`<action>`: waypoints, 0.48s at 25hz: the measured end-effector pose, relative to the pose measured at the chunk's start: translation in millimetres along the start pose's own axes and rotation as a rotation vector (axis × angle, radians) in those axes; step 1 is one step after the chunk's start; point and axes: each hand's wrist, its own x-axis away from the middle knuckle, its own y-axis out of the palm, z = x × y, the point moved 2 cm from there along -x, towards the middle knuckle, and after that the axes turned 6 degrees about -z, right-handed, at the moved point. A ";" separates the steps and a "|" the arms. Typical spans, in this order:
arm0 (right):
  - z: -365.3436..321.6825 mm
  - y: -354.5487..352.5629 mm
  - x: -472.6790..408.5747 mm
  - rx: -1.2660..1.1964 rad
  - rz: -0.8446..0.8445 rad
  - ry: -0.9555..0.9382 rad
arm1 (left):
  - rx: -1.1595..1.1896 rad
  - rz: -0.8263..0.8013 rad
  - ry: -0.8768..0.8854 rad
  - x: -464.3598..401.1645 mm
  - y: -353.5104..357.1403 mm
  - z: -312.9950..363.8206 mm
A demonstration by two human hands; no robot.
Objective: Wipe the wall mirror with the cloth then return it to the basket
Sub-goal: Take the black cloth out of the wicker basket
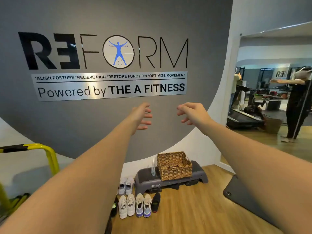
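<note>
The wall mirror (276, 85) hangs at the right, reflecting the gym. The wicker basket (174, 166) sits on a grey step platform (170, 180) against the wall, something dark inside it, too dim to name. Both arms reach out: left hand (141, 116) and right hand (191, 114) loosely spread, holding nothing. Shoes (134, 206) line the wooden floor (194, 208).

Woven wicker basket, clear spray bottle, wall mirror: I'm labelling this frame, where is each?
Woven wicker basket (175, 168): head view, front wall.
Clear spray bottle (153, 168): head view, body.
Wall mirror (263, 105): head view, glass.
</note>
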 end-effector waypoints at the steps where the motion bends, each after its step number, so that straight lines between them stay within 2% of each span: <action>1: 5.9 -6.9 -8.5 0.008 0.005 -0.004 | 0.007 0.003 0.001 -11.1 9.2 2.5; 6: 57.6 -32.9 -67.5 0.099 -0.001 0.005 | -0.071 0.003 0.013 -82.5 46.9 1.1; 12: 130.0 -30.7 -162.0 0.158 -0.024 0.012 | -0.212 0.033 0.029 -195.0 63.7 -27.0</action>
